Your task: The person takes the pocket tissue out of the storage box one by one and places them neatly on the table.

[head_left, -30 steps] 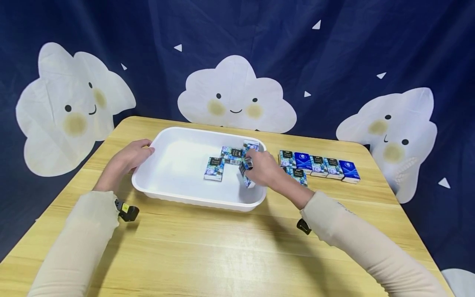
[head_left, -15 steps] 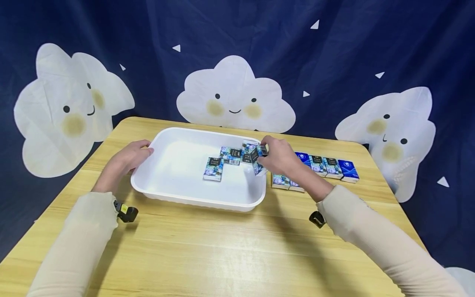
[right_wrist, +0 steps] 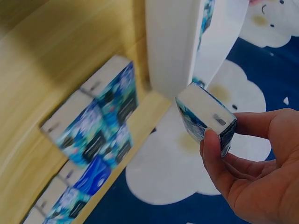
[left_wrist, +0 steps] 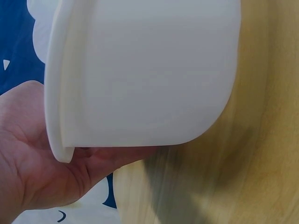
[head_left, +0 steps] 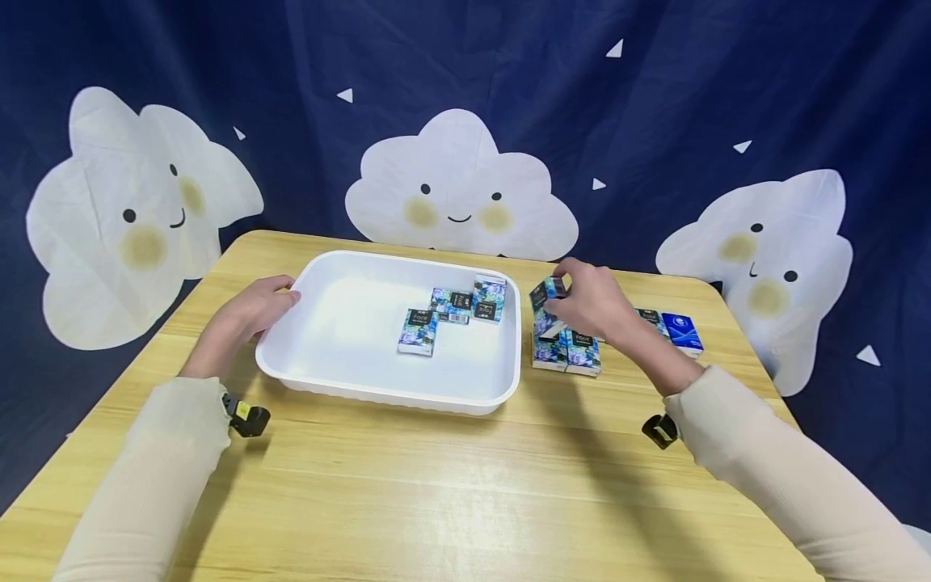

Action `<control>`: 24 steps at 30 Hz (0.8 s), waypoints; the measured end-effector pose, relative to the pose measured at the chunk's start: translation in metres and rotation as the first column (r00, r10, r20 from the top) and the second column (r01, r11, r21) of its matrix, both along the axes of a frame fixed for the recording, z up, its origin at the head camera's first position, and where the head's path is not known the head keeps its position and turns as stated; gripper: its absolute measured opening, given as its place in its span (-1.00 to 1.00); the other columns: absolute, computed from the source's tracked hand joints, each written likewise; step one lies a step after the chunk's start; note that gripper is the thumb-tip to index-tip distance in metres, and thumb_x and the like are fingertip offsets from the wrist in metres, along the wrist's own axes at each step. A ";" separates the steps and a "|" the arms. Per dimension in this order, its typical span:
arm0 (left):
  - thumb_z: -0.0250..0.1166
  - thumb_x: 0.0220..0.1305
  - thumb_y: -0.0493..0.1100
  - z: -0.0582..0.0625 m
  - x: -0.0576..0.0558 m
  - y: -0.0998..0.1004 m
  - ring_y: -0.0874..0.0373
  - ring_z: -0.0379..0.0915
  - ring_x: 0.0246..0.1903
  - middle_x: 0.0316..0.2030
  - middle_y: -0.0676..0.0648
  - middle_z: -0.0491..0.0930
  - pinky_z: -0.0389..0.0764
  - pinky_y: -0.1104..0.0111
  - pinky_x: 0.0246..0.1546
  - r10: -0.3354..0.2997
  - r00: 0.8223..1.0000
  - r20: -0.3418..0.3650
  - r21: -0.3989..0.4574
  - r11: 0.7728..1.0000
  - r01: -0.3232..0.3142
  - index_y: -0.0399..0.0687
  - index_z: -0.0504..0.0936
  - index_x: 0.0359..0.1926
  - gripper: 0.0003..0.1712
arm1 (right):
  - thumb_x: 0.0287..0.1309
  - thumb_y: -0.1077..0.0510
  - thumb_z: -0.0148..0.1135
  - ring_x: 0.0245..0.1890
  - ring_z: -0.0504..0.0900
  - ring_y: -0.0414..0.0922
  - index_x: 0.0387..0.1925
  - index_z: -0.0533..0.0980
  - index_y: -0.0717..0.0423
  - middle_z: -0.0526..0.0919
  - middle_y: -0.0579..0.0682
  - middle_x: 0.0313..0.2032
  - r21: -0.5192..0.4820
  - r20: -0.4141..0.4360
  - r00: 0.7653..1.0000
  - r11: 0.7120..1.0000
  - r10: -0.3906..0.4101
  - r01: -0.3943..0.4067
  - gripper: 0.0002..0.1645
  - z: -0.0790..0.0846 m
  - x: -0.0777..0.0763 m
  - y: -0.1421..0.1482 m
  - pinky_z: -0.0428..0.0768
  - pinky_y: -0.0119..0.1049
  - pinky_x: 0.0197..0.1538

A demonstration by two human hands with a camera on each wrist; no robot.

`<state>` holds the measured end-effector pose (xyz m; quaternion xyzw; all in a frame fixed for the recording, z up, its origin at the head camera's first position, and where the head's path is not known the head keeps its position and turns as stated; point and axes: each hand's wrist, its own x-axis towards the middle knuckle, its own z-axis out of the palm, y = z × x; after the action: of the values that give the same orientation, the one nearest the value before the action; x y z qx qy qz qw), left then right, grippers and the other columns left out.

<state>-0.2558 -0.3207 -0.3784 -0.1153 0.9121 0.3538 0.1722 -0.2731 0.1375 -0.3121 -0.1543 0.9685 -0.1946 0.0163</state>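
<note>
My right hand (head_left: 592,303) pinches a small tissue pack (head_left: 545,303) with a flowered blue and black wrapper. It is raised just right of the white plastic tub (head_left: 385,396), above other packs on the table. The right wrist view shows thumb and fingers on opposite sides of the held pack (right_wrist: 203,109), its pale side facing the camera. My left hand (head_left: 254,311) grips the tub's left end at the rim. In the left wrist view the tub wall (left_wrist: 154,70) hides part of its fingers. Inside the tub lie three flowered packs (head_left: 418,331) near its right half.
To the right of the tub, several tissue packs stand in rows on the wooden table (head_left: 407,501). Flowered packs (head_left: 584,353) are at the front, and a plain blue pack (head_left: 681,331) ends the row. A dark blue cloud-print curtain (head_left: 618,121) hangs behind the table.
My right hand has lifted the tissue pack out of the tub's right end and carried it right, over the table packs. The left hand stays on the rim.
</note>
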 end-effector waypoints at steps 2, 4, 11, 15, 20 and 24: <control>-0.24 0.50 0.03 0.000 0.000 0.000 -0.22 0.31 0.04 0.25 -0.39 0.21 0.51 0.18 -0.21 -0.002 1.000 -0.001 0.001 1.000 0.002 -0.18 0.03 0.44 -0.38 | 0.09 0.13 0.25 -0.55 0.56 -0.08 0.13 0.40 0.27 0.63 0.07 -0.47 0.002 -0.001 1.000 1.000 -0.012 0.012 -0.43 0.000 0.000 0.010 0.52 -0.22 -0.44; -0.24 0.50 0.03 0.000 -0.001 0.001 -0.22 0.31 0.05 0.25 -0.39 0.20 0.51 0.18 -0.21 -0.003 1.000 0.000 -0.001 1.000 0.003 -0.18 0.02 0.44 -0.38 | 0.09 0.13 0.25 -0.48 0.59 -0.05 0.13 0.39 0.28 0.65 0.12 -0.39 0.004 0.007 1.000 1.000 -0.026 0.026 -0.42 0.001 0.001 0.020 0.54 -0.19 -0.40; -0.23 0.49 0.04 -0.003 -0.003 -0.002 -0.19 0.33 0.04 0.24 -0.37 0.22 0.53 0.28 -0.28 0.002 1.000 0.009 0.001 1.000 -0.002 -0.16 0.00 0.45 -0.36 | 0.08 0.11 0.23 -0.41 0.59 -0.01 0.12 0.39 0.30 0.64 0.16 -0.33 0.033 0.012 0.996 0.996 -0.085 0.084 -0.42 -0.002 0.003 0.056 0.50 -0.13 -0.36; -0.23 0.49 0.04 -0.003 -0.004 -0.002 -0.18 0.34 0.03 0.24 -0.37 0.22 0.54 0.29 -0.30 0.005 1.000 0.009 0.000 1.000 -0.005 -0.15 -0.01 0.45 -0.36 | 0.06 0.12 0.24 -0.45 0.55 0.01 0.10 0.40 0.31 0.64 0.18 -0.32 0.064 0.007 0.992 0.990 -0.123 0.123 -0.43 -0.006 0.004 0.073 0.46 -0.14 -0.41; -0.23 0.49 0.04 -0.002 -0.002 -0.002 -0.21 0.32 0.05 0.26 -0.40 0.19 0.53 0.24 -0.26 0.004 1.000 0.010 -0.012 1.000 -0.004 -0.17 -0.03 0.46 -0.35 | 0.05 0.11 0.24 -0.45 0.51 0.03 0.11 0.39 0.34 0.61 0.26 -0.22 0.083 0.032 0.991 0.988 -0.133 0.130 -0.40 -0.013 0.006 0.088 0.44 -0.14 -0.40; -0.24 0.49 0.05 -0.002 -0.001 -0.001 -0.22 0.32 0.05 0.25 -0.40 0.20 0.53 0.23 -0.26 0.003 1.000 0.011 -0.018 1.000 -0.003 -0.18 -0.05 0.46 -0.34 | 0.05 0.10 0.24 -0.39 0.53 0.08 0.10 0.39 0.36 0.59 0.30 -0.17 0.093 0.055 0.988 0.986 -0.141 0.136 -0.39 -0.021 0.008 0.096 0.46 -0.12 -0.36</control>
<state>-0.2573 -0.3214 -0.3800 -0.1200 0.9142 0.3450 0.1756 -0.2650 0.2339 -0.3327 -0.0796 0.9836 -0.1568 0.0392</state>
